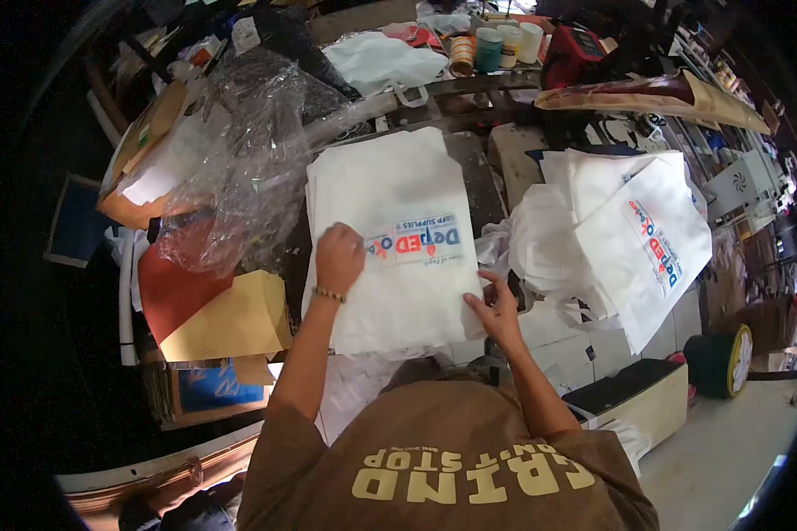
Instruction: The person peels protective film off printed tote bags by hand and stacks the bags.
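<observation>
A stack of white fabric bags (390, 181) lies flat in front of me, its top one printed with blue and red lettering that appears upside down. My left hand (339, 258), with a beaded bracelet at the wrist, rests on the top bag just left of the print. Its fingers are curled, and whatever they may hold is hidden. At the stack's lower right edge is my right hand (499, 311), with the thumb over the top and the fingers along the side, gripping the bag's edge.
More printed white bags (651, 234) lie piled at the right. Crumpled clear plastic (248, 142) and a yellow envelope (230, 323) sit at the left. Jars (488, 50) stand at the back. A green spool (717, 363) is on the floor at right; part of another person shows at lower left.
</observation>
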A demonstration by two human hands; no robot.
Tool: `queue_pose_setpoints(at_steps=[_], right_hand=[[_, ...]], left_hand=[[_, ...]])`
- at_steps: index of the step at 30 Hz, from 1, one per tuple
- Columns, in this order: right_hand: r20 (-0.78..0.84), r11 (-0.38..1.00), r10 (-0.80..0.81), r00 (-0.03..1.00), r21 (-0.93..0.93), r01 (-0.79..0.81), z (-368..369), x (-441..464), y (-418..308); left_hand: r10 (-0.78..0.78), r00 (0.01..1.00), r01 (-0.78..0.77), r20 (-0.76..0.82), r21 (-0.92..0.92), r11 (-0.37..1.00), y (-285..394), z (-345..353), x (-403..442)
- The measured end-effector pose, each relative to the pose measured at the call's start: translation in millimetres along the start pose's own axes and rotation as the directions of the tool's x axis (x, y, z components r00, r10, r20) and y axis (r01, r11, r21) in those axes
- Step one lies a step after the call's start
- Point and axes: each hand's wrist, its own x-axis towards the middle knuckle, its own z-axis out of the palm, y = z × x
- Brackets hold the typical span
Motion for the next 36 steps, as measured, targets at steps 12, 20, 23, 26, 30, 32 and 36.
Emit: queue_pose_setpoints(at_steps=[12,20,23,26,30,32,36], right_hand=[[-0.015,0.971,0.122,0.992,0.211,-0.116,10,3,23],[-0.015,0.965,0.122,0.992,0.238,-0.115,8,3,8],[-0.002,0.960,0.133,0.991,0.248,-0.128,6,3,2],[-0.021,0.983,0.113,0.993,0.149,-0.108,6,5,7],[-0.102,0.998,-0.027,0.994,-0.051,0.022,8,13,18],[-0.084,0.995,-0.081,0.993,-0.059,0.076,8,19,9],[-0.075,0.944,-0.233,0.970,-0.258,0.207,14,31,14]], left_hand=[[0.389,0.885,-0.388,-0.256,0.055,0.920,74,26,-61],[0.045,0.931,-0.045,-0.362,0.008,0.999,51,18,-46],[-0.146,0.897,0.172,-0.417,0.025,0.985,41,-4,-32],[-0.059,0.998,0.066,-0.032,0.263,0.963,7,12,-40],[0.033,0.983,0.006,-0.180,0.215,0.977,-14,12,-35],[-0.094,0.954,0.137,-0.286,0.137,0.981,-25,8,-33],[-0.389,0.900,0.366,-0.195,-0.144,0.920,-59,18,-33]])
